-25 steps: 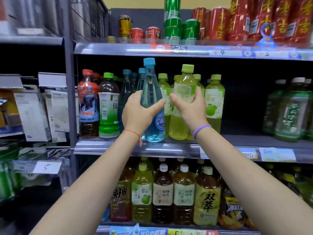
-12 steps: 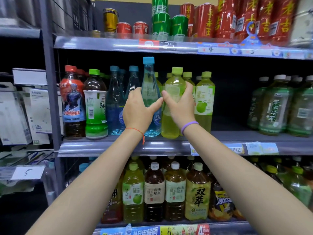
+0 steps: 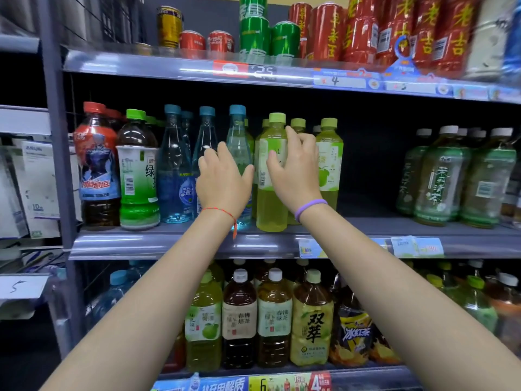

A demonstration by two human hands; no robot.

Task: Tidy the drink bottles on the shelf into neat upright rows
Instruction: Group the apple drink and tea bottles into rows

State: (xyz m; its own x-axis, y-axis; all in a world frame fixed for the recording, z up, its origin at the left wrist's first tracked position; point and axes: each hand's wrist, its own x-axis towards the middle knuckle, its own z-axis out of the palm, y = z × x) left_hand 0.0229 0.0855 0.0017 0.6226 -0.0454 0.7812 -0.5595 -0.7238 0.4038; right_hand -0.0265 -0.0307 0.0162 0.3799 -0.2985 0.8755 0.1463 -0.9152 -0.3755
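Plastic under my palms: my left hand (image 3: 222, 182) wraps the clear blue-capped bottle (image 3: 238, 142), thumb and fingers curled round its waist; my right hand (image 3: 296, 170) curls round the yellow-green tea bottle (image 3: 272, 204), fingertips hooked over its far shoulder.
Hidden: both hands cover most of each bottle's label; the blue-capped bottle's base shows only as a sliver under my left wrist. Rows behind the front bottles fade into shadow, so their count is unclear.
Cut off: the red cans (image 3: 366, 29) on the upper shelf run out of frame at twelve and two o'clock and are smeared by blur.
Changed in the last second: the blue-capped bottle sat raised, its cap above its neighbours; it now stands level with the other blue bottles (image 3: 174, 170). My hands, thumbs nearly meeting before, have drawn slightly apart.
Where the bottles stand: upright at the front edge of the middle shelf (image 3: 169, 244), just beside each other, at about twelve o'clock from my wrists.
Neighbours: green-labelled tea bottle (image 3: 138, 176) at nine o'clock of my left hand.
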